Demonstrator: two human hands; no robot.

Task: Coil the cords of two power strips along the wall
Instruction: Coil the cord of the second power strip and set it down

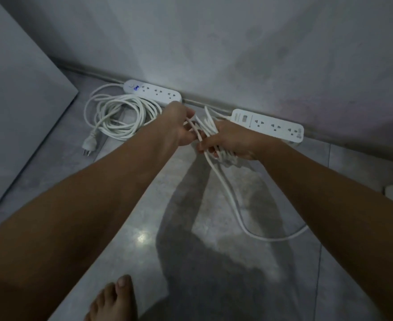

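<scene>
A grey wall (237,42) meets a tiled floor (190,205). Along its base lie two white power strips, the left strip (153,91) and the right strip (269,126). A coiled cord (119,114) rests on the floor beside the left strip. A loose cord (232,193) trails over the floor up to both hands. The right hand (232,142) has its grip curled round a bundle of loops. The left hand (181,126) seems to pinch one strand, though blur hides the fingertips. A bare foot (112,300) stands nearest. The coiled cord's plug (89,143) lies at its near edge.
</scene>
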